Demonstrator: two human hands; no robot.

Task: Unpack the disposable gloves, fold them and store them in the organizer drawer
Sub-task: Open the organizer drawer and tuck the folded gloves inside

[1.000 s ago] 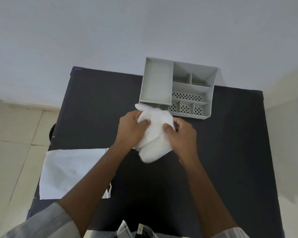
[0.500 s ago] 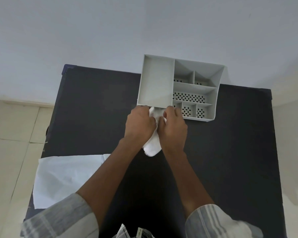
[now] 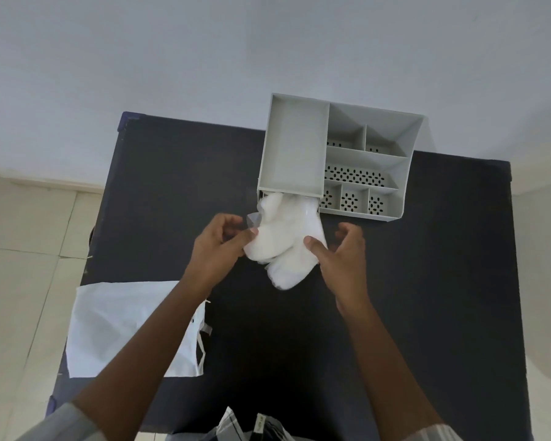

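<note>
A bundle of white, translucent disposable gloves (image 3: 285, 241) lies on the black table, its far end tucked under the front of the grey organizer (image 3: 336, 160), at the drawer opening below the large left compartment. My left hand (image 3: 218, 246) touches the bundle's left side with thumb and fingertips. My right hand (image 3: 342, 249) presses its thumb on the bundle's right edge, the other fingers spread apart and off it.
The black table (image 3: 427, 297) stands against a pale wall. A flat white plastic bag (image 3: 121, 326) lies at the table's near left and overhangs the edge. Tiled floor shows on the left. A checked cloth with a label (image 3: 258, 428) sits at the near edge.
Both hands were closed tight together over the gloves half a second ago. They have drawn apart and opened, and the bundle has spread out, its far end now at the organizer's front.
</note>
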